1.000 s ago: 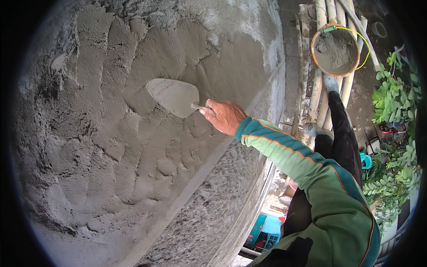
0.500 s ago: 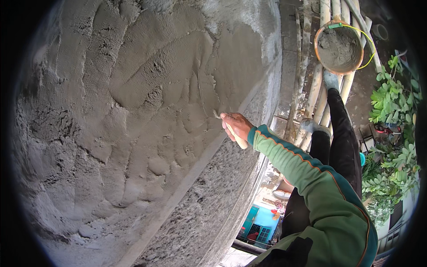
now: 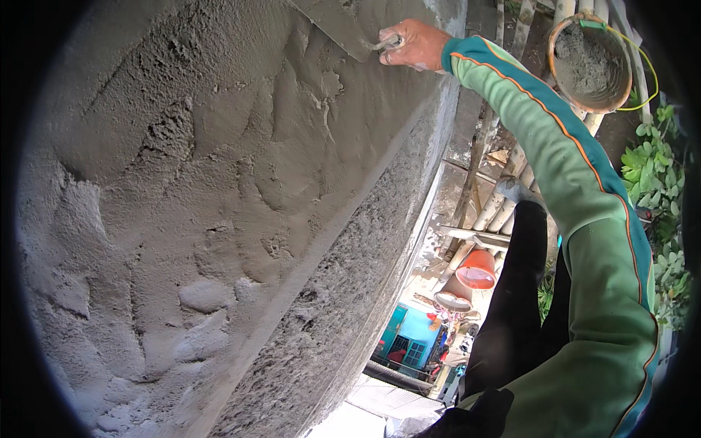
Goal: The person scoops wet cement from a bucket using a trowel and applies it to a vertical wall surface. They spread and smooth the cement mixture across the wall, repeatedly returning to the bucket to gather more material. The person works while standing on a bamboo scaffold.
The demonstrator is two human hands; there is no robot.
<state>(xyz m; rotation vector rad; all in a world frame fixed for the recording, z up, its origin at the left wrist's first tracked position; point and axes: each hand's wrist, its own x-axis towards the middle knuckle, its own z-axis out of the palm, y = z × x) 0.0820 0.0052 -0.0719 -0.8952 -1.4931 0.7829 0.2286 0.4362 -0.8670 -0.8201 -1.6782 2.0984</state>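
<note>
Ridged grey mortar (image 3: 219, 197) is spread broadly, its smoothing apparently left to do; the right hand (image 3: 418, 47) grips the handle of a flat grey metal trowel (image 3: 342, 28) at the mortar's upper part; the left hand, out of view, I cannot tell

At the right edge of the frame I see leafy green plants (image 3: 642, 171); right of center, pale bamboo poles (image 3: 491, 212). Lower down, I make out an orange-red bucket (image 3: 477, 270), a round basin (image 3: 453, 301) and a light-blue wall (image 3: 418, 325) with a teal window (image 3: 414, 354).
</note>
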